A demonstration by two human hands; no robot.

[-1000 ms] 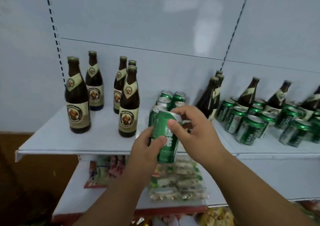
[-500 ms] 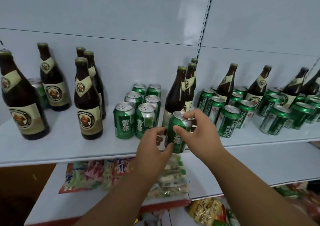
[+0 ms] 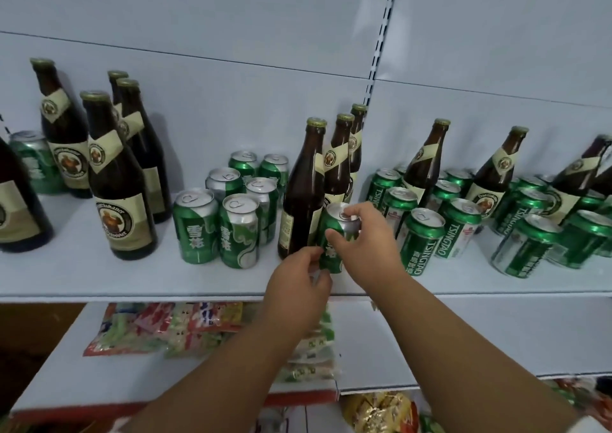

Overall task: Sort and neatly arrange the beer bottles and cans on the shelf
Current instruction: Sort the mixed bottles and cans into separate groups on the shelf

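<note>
Both hands pinch the green aluminium beer can (image 3: 332, 234): right hand (image 3: 364, 243) at the rim, left hand (image 3: 298, 287) low. Probably light, thin-walled, slick; best gripped round its middle.

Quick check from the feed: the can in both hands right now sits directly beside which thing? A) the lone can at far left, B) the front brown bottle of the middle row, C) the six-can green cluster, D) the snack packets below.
B: the held can, gripped by the right hand and left hand, sits against the front bottle.
</note>
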